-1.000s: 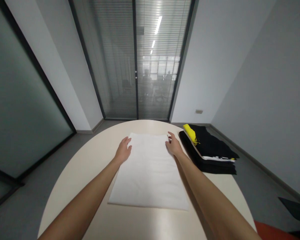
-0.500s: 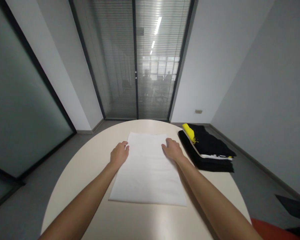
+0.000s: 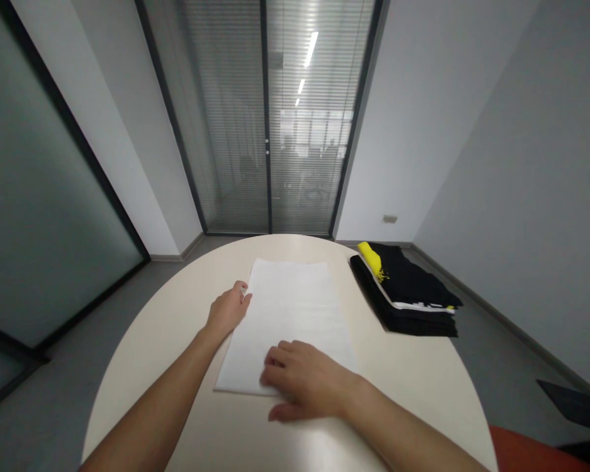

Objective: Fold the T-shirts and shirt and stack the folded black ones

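Folded white cloth (image 3: pixel 295 298) lies flat on round tbl (image 3: pixel 172 298), approx. mid. L hand (image 3: pixel 226 309) at cloth's L edge, fingers bent; can't tell if it's pinching the fabric. R hand (image 3: pixel 305 379), a bit blurred, over cloth's near edge, loosely open w/ thumb apart from curled fingers; contact unclear. Stack of folded dark clothes (image 3: pixel 413 278), yellow patch on top pc., R of cloth, well apart. Glass partition w/ blinds (image 3: pixel 216 131) beyond cloth.
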Demonstrator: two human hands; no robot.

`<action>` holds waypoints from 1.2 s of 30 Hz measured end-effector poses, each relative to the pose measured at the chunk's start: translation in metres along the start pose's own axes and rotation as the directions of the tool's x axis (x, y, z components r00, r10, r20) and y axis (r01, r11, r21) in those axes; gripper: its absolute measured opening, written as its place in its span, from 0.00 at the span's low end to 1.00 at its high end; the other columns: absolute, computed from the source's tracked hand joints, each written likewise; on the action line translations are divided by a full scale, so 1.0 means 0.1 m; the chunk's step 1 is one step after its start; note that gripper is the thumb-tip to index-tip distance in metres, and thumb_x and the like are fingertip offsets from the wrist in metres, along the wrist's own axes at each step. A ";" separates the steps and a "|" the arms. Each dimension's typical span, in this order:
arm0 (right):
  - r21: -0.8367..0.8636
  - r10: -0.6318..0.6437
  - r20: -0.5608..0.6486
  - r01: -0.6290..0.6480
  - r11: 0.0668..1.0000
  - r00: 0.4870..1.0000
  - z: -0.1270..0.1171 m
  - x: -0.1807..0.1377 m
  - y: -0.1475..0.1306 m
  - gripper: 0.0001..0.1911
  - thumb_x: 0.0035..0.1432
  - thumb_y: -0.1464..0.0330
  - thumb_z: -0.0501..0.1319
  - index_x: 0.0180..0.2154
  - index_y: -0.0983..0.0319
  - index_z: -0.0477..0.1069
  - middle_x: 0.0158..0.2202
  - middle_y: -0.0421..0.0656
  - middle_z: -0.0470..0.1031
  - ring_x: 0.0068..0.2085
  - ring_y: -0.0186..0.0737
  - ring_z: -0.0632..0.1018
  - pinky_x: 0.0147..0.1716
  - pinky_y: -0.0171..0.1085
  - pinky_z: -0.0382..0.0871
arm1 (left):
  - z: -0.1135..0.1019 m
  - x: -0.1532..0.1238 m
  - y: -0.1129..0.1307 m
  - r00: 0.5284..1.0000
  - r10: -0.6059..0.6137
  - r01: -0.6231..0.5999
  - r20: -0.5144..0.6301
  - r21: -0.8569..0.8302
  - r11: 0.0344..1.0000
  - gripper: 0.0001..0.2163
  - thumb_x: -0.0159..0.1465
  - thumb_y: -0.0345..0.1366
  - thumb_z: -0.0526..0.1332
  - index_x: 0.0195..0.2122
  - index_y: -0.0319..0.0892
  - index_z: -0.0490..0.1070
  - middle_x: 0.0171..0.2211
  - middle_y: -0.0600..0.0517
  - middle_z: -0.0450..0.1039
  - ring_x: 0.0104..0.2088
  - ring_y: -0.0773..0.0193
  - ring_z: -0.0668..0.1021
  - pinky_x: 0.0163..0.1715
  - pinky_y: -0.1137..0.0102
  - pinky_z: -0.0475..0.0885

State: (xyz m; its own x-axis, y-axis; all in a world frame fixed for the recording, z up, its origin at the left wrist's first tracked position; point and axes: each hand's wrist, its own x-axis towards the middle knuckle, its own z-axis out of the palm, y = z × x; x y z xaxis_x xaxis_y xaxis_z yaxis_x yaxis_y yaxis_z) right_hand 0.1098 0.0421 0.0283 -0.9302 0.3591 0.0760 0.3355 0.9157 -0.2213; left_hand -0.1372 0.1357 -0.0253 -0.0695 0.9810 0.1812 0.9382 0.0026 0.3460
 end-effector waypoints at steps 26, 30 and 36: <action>0.182 0.343 -0.026 -0.333 0.925 0.939 0.08 -0.15 0.42 0.33 0.69 0.49 0.51 0.69 0.53 0.56 0.72 0.49 0.53 0.72 0.56 0.53 0.67 0.59 0.47 | 0.18 -0.23 0.13 0.975 0.193 -0.199 0.112 0.046 0.979 0.25 0.73 0.45 0.48 0.69 0.46 0.59 0.71 0.43 0.52 0.71 0.44 0.55 0.66 0.47 0.53; 0.165 0.436 -0.077 -0.420 0.893 0.897 0.15 -0.19 0.57 0.35 0.68 0.48 0.52 0.70 0.53 0.55 0.72 0.48 0.51 0.72 0.55 0.53 0.67 0.58 0.47 | 0.16 -0.23 0.12 0.963 0.267 -0.269 0.036 0.046 0.962 0.25 0.72 0.46 0.50 0.68 0.46 0.60 0.72 0.42 0.50 0.72 0.43 0.52 0.67 0.46 0.47; 0.130 0.592 -0.152 -0.578 0.805 0.791 0.20 -0.19 0.78 0.29 0.70 0.51 0.49 0.67 0.53 0.61 0.71 0.46 0.56 0.71 0.54 0.55 0.66 0.57 0.48 | 0.14 -0.21 0.10 0.949 0.307 -0.306 0.065 -0.028 0.952 0.22 0.70 0.49 0.54 0.64 0.54 0.66 0.68 0.46 0.60 0.68 0.45 0.62 0.66 0.46 0.51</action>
State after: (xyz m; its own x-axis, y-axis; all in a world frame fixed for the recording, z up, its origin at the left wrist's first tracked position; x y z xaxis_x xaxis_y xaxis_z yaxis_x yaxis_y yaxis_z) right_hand 0.1504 0.1035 -0.0102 -0.5146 0.8540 0.0765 0.7888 0.5065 -0.3481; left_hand -0.1220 0.1176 -0.0386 0.2441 0.9448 0.2185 0.9047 -0.3030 0.2996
